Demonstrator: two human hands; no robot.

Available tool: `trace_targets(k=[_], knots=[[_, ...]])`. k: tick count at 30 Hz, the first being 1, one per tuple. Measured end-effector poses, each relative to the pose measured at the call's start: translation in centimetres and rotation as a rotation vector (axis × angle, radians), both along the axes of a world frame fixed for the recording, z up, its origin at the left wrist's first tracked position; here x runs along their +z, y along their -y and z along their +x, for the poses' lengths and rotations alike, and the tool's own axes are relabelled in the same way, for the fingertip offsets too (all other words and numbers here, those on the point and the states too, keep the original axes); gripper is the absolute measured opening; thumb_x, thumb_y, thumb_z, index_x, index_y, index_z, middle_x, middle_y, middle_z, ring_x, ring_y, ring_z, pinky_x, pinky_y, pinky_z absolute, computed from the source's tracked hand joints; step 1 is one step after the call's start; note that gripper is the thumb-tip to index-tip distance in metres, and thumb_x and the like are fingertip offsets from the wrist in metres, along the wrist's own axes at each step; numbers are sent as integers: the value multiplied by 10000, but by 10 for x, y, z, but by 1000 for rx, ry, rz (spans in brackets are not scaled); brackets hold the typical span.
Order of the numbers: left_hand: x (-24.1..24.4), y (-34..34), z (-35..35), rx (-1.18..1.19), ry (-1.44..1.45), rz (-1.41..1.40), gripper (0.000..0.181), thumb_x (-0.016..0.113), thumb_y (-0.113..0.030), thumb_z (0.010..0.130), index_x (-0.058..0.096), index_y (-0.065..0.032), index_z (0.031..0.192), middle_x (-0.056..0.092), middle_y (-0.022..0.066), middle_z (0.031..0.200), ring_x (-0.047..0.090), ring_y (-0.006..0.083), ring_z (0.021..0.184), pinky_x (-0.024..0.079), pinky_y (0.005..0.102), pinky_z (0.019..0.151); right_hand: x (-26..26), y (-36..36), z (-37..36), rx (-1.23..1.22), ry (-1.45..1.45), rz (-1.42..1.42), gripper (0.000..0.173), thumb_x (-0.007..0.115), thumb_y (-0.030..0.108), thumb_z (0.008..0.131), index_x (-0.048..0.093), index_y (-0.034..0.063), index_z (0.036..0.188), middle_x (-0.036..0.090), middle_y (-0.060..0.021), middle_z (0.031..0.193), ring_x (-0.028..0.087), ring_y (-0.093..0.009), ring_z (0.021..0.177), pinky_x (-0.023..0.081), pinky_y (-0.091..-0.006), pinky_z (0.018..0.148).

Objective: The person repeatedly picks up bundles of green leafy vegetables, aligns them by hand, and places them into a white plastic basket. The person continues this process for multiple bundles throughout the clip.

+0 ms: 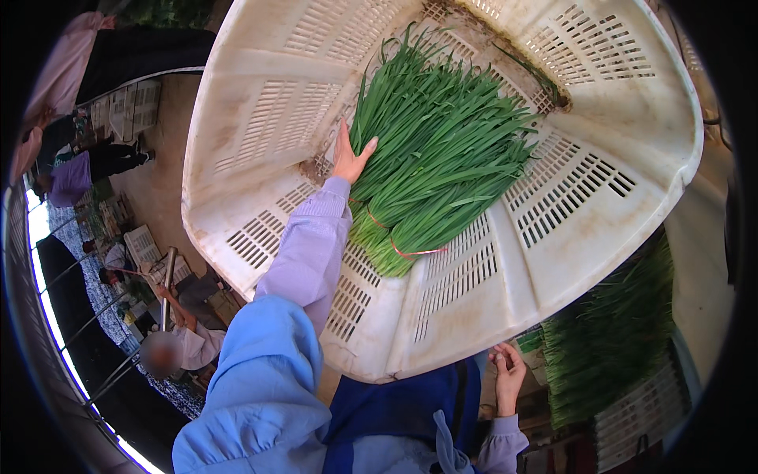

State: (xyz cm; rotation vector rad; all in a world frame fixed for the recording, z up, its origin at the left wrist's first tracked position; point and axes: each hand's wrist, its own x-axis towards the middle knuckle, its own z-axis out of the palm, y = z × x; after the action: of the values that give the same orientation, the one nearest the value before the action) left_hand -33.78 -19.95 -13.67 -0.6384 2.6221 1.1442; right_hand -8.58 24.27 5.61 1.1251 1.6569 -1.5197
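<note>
A large white slatted plastic basket (622, 231) stands before me, its inside stained brown. On its floor lie several bundles of green Chinese chives (438, 142), their pale cut ends towards me, tied with thin red bands (408, 255). My left hand (353, 154) reaches into the basket, thumb and fingers spread, against the left side of the leaves; part of its palm side is hidden. Below the basket's near rim is my right hand (509, 373), with its fingers curled and thumb near the fingertips; whether it pinches something small does not show.
More chives (610, 332) lie in a heap at the lower right, above another white slatted crate (642, 415). Further off at the left are a person in purple (71, 181), another person in a pale shirt (198, 346) by a metal pole (169, 284), and white crates (142, 246).
</note>
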Motion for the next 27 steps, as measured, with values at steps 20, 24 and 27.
trace_targets(k=[20, 24, 27], knots=[[-6, -103, 31, 127, 29, -452, 682, 371, -361, 945, 26, -28, 1431, 0, 131, 1502, -16, 290, 1386, 17, 463, 1113, -144, 184, -377, 1453, -689, 417, 176, 633, 11, 643, 657, 25, 818, 602, -165, 872, 582, -349, 856, 481, -416, 746], [-7, -106, 31, 136, 54, -478, 710, 394, -374, 934, 29, -17, 1428, 4, 131, 1502, -13, 284, 1387, 18, 461, 1114, -152, 183, -370, 1559, -885, 477, 139, 602, -12, 658, 642, 21, 787, 554, -138, 812, 560, -347, 797, 466, -423, 700], [-8, -107, 29, 140, 69, -484, 722, 402, -383, 929, 34, -11, 1426, 8, 128, 1503, -11, 284, 1387, 18, 463, 1115, -153, 183, -371, 1434, -813, 384, 120, 610, 14, 681, 656, 26, 791, 587, -131, 800, 580, -316, 762, 463, -390, 663]])
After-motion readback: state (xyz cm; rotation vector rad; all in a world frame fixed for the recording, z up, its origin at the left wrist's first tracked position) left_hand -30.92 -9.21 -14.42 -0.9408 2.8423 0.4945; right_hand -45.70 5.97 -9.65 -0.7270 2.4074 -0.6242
